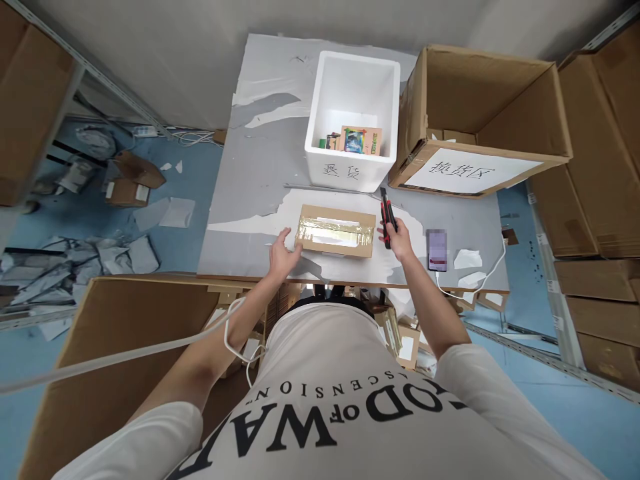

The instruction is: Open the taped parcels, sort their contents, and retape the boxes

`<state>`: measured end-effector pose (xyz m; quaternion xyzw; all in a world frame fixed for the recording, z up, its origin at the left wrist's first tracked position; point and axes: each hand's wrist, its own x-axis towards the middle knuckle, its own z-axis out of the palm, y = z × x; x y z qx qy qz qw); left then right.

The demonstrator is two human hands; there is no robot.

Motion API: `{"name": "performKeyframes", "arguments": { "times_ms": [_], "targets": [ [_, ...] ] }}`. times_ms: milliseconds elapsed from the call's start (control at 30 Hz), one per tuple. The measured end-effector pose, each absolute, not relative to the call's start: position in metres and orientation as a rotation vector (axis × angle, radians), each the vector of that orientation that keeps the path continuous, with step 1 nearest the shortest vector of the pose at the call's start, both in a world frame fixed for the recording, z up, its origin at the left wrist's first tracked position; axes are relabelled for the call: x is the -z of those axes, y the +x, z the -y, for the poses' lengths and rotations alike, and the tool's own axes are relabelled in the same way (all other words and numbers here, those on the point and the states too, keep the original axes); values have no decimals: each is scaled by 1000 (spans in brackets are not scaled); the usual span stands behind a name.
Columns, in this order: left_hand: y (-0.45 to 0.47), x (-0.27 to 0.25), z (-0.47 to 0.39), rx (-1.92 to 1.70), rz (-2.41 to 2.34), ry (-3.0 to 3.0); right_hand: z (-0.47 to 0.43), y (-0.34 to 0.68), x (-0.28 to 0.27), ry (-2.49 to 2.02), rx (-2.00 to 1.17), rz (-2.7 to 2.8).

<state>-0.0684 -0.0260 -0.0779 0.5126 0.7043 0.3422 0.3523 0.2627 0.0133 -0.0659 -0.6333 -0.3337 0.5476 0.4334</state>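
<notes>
A small brown cardboard box (336, 231) lies flat on the table, with shiny clear tape and a white label along its top. At its left end is my left hand (284, 255), fingers spread and thumb by the box's corner; I cannot tell whether it touches. Just off the box's right end, my right hand (399, 238) grips a black and red utility knife (386, 217) that points away from me. Whether its blade is out cannot be made out.
Behind the box stand a white foam bin (335, 170) holding small colourful boxes and a big open carton (410, 160) with a handwritten sign. A phone (437, 251) on a white cable and paper scraps (468, 259) lie at right. An open carton (125, 313) sits below the table's left front.
</notes>
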Motion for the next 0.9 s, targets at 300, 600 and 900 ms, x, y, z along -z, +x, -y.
{"name": "performKeyframes", "arguments": {
  "times_ms": [300,600,900],
  "targets": [
    [-29,51,-38,-106,-1309,2332,88,263,71,-1636,-1394,816],
    [-25,56,-34,-148,-1352,2310,92,269,71,-1638,-1376,910],
    [-25,55,-35,-157,-1350,2308,85,272,55,-1738,-1393,1044]
  ]
}}
